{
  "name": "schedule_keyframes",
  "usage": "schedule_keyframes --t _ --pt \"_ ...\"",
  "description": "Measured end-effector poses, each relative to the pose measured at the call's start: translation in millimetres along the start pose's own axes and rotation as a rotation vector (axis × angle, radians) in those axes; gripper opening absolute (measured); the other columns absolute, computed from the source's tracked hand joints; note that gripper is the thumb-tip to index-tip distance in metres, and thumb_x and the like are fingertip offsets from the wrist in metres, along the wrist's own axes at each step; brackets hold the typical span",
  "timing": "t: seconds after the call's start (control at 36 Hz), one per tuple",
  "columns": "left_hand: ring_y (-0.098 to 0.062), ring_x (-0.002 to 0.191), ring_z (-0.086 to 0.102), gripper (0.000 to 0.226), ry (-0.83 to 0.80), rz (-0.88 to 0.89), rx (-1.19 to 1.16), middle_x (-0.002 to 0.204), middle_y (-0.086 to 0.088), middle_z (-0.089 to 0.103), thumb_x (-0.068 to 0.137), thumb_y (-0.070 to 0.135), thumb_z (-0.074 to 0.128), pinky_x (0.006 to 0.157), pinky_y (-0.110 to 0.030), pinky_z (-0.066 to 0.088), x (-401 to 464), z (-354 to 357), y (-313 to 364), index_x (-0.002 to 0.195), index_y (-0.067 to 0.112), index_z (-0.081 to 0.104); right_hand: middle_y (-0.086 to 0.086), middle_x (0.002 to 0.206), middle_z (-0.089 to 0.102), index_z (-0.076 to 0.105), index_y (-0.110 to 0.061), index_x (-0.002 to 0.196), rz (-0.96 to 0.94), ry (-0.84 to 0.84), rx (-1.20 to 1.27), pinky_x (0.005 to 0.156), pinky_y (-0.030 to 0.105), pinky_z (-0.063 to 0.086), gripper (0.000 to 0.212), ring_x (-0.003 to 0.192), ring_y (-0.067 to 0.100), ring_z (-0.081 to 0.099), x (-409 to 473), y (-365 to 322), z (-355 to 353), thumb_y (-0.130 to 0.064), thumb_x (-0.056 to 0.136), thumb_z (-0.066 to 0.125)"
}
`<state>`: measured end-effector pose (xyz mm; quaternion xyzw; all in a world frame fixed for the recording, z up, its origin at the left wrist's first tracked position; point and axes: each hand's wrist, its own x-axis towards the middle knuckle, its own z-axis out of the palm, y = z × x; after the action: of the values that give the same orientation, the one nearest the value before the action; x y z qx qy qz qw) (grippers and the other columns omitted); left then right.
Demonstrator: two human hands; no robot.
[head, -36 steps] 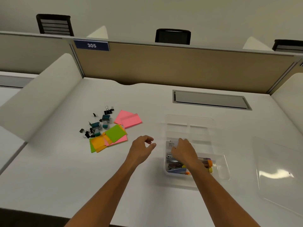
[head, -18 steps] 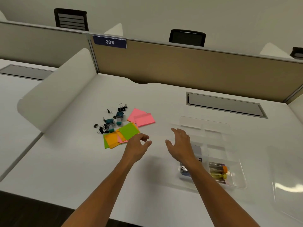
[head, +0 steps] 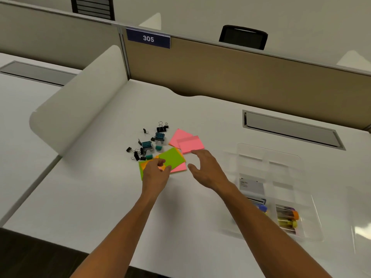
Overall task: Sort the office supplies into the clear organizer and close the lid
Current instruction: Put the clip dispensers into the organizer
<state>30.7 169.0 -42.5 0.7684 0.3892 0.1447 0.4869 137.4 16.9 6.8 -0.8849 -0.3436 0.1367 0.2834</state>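
done: markers (head: 287, 218) in organizer (head: 313, 215) | left: notes (head: 172, 157), clips (head: 138, 153), lid (head: 361, 223) off | left hand (head: 155, 173) touching notes, grip unclear; right hand (head: 206, 169) spread, empty

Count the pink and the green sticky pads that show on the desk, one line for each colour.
pink pads: 3
green pads: 2
Total: 5

— How many square pink sticky-note pads (head: 189, 144) lie near the frame's centre?
— Two there, overlapping; a third pink one (head: 179, 167) peeks out under the single green pad (head: 171, 158).
— And the teal plastic dispensers (head: 159, 137)?
— Two. The small black binder clips (head: 161, 128) are too tiny to count.
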Motion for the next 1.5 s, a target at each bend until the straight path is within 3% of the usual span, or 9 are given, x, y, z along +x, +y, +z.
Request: schedule_keyframes --t 0.14,0.25,0.39,0.72,0.86,0.97,1.06,1.28,1.5 --pt "-0.027 0.102 0.06 0.043 0.076 -0.033 -0.029 0.123 -0.01 0.05 0.087 0.023 0.069 0.086 -0.037 0.051 18.9 -9.5 -8.7 0.126 0.013 0.056 0.005 0.147 0.046 0.043 -0.017 0.145 -0.018 -0.071 -0.025 0.107 0.033 0.034 0.054 0.133 0.021 0.044 23.9 -20.5 11.2 -0.032 0.095 0.06" --pt "-0.025 0.111 0.055 0.056 0.118 -0.069 -0.037 0.133 -0.009 0.042 0.088 0.027 0.068 0.089 -0.034 0.047 31.6 -12.5 -12.6 0.138 0.018 0.045 0.006 0.146 0.047 0.043 -0.018 0.146 -0.026 -0.113 -0.035 0.108 0.037 0.037 0.056 0.132 0.022 0.044 40.9 -32.9 18.6 -0.031 0.094 0.059" --pt "-0.027 0.122 0.046 0.056 0.147 0.017 0.088 0.134 -0.012 0.044 0.086 0.021 0.067 0.099 -0.035 0.04 41.2 -14.3 -12.9 0.137 0.012 0.046 0.008 0.145 0.049 0.044 -0.016 0.145 -0.043 -0.154 -0.076 0.108 0.035 0.035 0.056 0.133 0.024 0.044 62.0 -40.1 28.0 -0.029 0.093 0.059" --pt "-0.03 0.117 0.044 0.054 0.131 0.058 0.174 0.131 -0.012 0.046 0.084 0.023 0.067 0.097 -0.037 0.041 59.4 -7.7 -21.7 0.134 0.012 0.05 0.009 0.146 0.047 0.043 -0.017 0.146 -0.025 -0.259 -0.169 0.106 0.04 0.04 0.055 0.132 0.026 0.045 105.8 -47.4 54.8 -0.028 0.093 0.055" --pt "-0.029 0.119 0.041 0.046 0.122 0.054 0.217 0.131 -0.011 0.045 0.085 0.022 0.066 0.092 -0.032 0.042 65.6 -3.1 -27.9 0.128 0.012 0.057 0.01 0.13 0.057 0.046 -0.022 0.142 0.044 -0.198 -0.2 0.082 0.037 0.045 0.053 0.116 0.031 0.056 121.5 -49.6 69.4 -0.023 0.089 0.052" --pt "-0.027 0.117 0.041 0.039 0.146 0.052 0.222 0.128 -0.01 0.046 0.085 0.017 0.063 0.088 -0.027 0.039 71.3 -2.4 -29.7 0.124 0.015 0.06 0.012 0.12 0.061 0.047 -0.025 0.141 0.041 -0.215 -0.255 0.076 0.039 0.048 0.053 0.108 0.034 0.057 131.2 -49.4 79.2 -0.023 0.087 0.05" --pt "-0.028 0.115 0.043 0.033 0.159 0.059 0.228 0.124 -0.012 0.049 0.088 0.021 0.061 0.085 -0.027 0.039 75.2 -1.9 -31.1 0.12 0.014 0.062 0.013 0.114 0.06 0.051 -0.029 0.137 0.004 -0.228 -0.297 0.068 0.035 0.042 0.046 0.104 0.035 0.056 137.9 -49.5 85.5 -0.027 0.091 0.048" --pt "-0.03 0.11 0.046 0.028 0.179 0.078 0.294 0.121 -0.012 0.059 0.092 0.024 0.057 0.086 -0.037 0.047 80.9 -1.4 -32.4 0.118 0.016 0.065 0.013 0.124 0.055 0.054 -0.035 0.136 -0.03 -0.269 -0.294 0.085 0.041 0.046 0.041 0.113 0.037 0.05 150.6 -50.1 94.4 -0.038 0.096 0.047" --pt "-0.025 0.104 0.048 0.02 0.187 0.04 0.271 0.112 -0.007 0.063 0.09 0.024 0.06 0.079 -0.026 0.037 86.0 -0.4 -32.0 0.108 0.016 0.067 0.01 0.116 0.06 0.062 -0.024 0.123 -0.021 -0.179 -0.302 0.082 0.041 0.047 0.032 0.108 0.032 0.051 150.7 -48.4 96.0 -0.032 0.094 0.052"
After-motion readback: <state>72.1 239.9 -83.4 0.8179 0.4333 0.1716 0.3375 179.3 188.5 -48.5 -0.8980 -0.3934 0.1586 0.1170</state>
